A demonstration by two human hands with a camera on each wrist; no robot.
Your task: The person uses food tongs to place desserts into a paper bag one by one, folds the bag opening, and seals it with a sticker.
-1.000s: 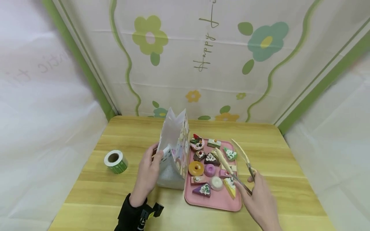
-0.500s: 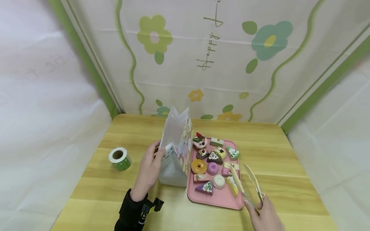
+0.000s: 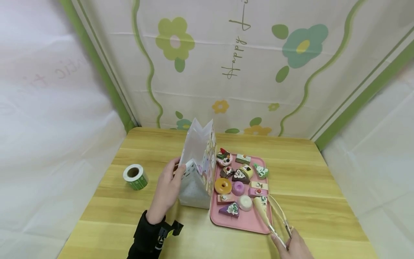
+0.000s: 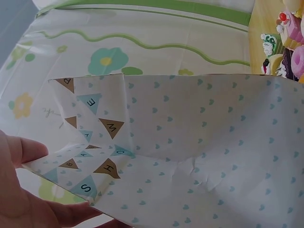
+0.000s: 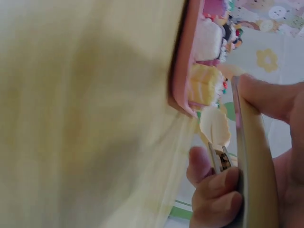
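1. One worktop (image 3: 136, 212) carries everything; the pink tray (image 3: 245, 225) serves as the landmark below.
2. One paper bag (image 3: 198, 169) stands upright, touching the tray's left edge. The left hand (image 3: 166, 190) pinches its folded near flap between thumb and fingers, holding the mouth spread. Judgement: keep that flap pulled wide and the bag steady, so it neither tips nor closes.
3. One pink tray, right of the bag, holds about thirteen toy pastries (image 3: 238, 180); a few overlap, so the count is approximate.
4. One pair of tongs (image 3: 270, 212) reaches over the tray's near right corner. The right hand (image 3: 292, 248) is curled round the handle end, and the arms stand a little apart, tips at the yellow cake slice (image 3: 260, 205). Whether the tips touch the slice, I cannot tell. Judgement: bracket the slice across its flat sides and squeeze gently before lifting.
5. One label roll (image 3: 135, 177) sits well left of the tray, beyond the bag.
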